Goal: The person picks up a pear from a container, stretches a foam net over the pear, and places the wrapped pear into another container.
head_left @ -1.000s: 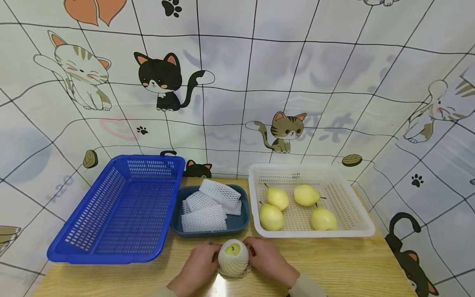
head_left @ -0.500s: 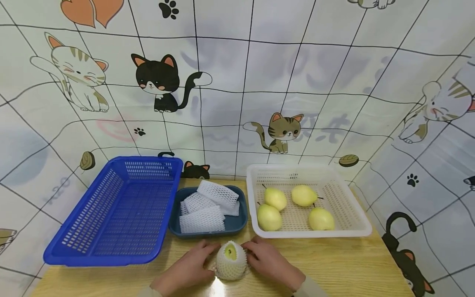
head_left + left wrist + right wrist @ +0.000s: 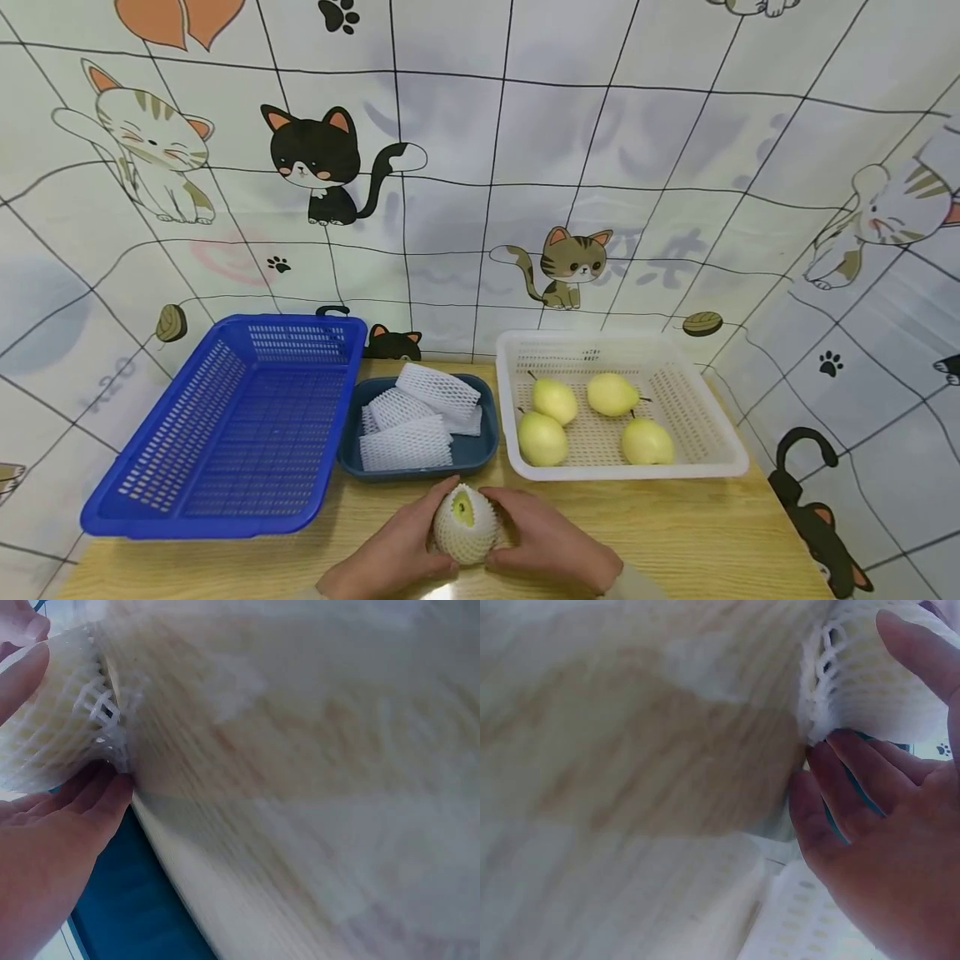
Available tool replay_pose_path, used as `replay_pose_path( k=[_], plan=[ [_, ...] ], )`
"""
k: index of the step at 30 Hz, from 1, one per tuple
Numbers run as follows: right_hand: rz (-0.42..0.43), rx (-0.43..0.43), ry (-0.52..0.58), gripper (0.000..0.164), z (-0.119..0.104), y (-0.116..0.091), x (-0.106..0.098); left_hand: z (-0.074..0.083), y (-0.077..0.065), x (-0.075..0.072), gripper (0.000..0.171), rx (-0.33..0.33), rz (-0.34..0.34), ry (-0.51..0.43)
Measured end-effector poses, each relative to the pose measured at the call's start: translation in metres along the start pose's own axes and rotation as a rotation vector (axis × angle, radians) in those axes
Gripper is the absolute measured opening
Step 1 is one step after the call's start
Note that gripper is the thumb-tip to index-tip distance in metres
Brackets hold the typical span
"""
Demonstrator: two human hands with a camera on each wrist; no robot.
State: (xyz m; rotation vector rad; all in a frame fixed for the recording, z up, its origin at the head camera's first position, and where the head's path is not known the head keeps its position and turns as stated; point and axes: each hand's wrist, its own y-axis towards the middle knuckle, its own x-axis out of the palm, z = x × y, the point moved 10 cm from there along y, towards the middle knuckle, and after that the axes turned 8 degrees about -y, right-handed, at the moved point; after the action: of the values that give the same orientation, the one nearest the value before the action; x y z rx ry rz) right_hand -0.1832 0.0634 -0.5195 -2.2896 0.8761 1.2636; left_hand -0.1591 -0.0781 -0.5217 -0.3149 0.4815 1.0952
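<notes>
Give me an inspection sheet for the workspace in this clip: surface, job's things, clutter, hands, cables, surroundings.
Surface: wood-grain table.
Job's things: netted pear between the hands, stem end showing; four bare pears in the white basket; foam nets in the dark blue tray; blue basket left of the tray.
Clutter: nothing seen.
Hands: left hand and right hand hold the netted pear from opposite sides.
Cables: nothing seen.
Surroundings: cat-print wall covering.

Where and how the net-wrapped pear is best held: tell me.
Grip the net-wrapped pear around its wide middle, likely best from left and right together, where the left hand and right hand cup it. It bulges there, whereas the net gapes at the top around the stem.
</notes>
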Motion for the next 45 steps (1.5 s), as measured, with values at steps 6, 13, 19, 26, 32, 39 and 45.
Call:
replay_pose_path(
  k=[6,13,19,26,32,39,45],
  plan=[
    [0.018,0.003,0.092,0.073,0.002,-0.002,-0.001,-0.002,0.001,-0.003,0.092,-0.013,0.018,-0.106],
    [-0.011,0.016,0.5,0.066,-0.001,-0.011,-0.009,0.007,-0.005,-0.003,0.075,-0.027,-0.007,-0.638],
    [-0.07,-0.007,0.776,0.066,-0.013,-0.011,-0.013,0.016,-0.003,-0.006,0.068,-0.023,-0.003,-0.821],
    [-0.056,-0.028,0.798,0.069,-0.017,-0.007,-0.015,0.016,0.001,-0.014,0.066,-0.019,0.109,-0.733],
    [-0.024,-0.001,0.783,0.066,-0.018,-0.003,-0.014,0.016,0.001,-0.016,0.067,-0.041,0.172,-0.721],
    [0.02,0.026,0.709,0.055,-0.015,-0.002,-0.013,0.018,0.0,-0.018,0.069,-0.017,0.191,-0.663],
    [0.019,0.049,0.73,0.048,-0.016,-0.001,-0.012,0.027,-0.002,-0.014,0.07,0.064,0.13,-0.612]
  ],
)
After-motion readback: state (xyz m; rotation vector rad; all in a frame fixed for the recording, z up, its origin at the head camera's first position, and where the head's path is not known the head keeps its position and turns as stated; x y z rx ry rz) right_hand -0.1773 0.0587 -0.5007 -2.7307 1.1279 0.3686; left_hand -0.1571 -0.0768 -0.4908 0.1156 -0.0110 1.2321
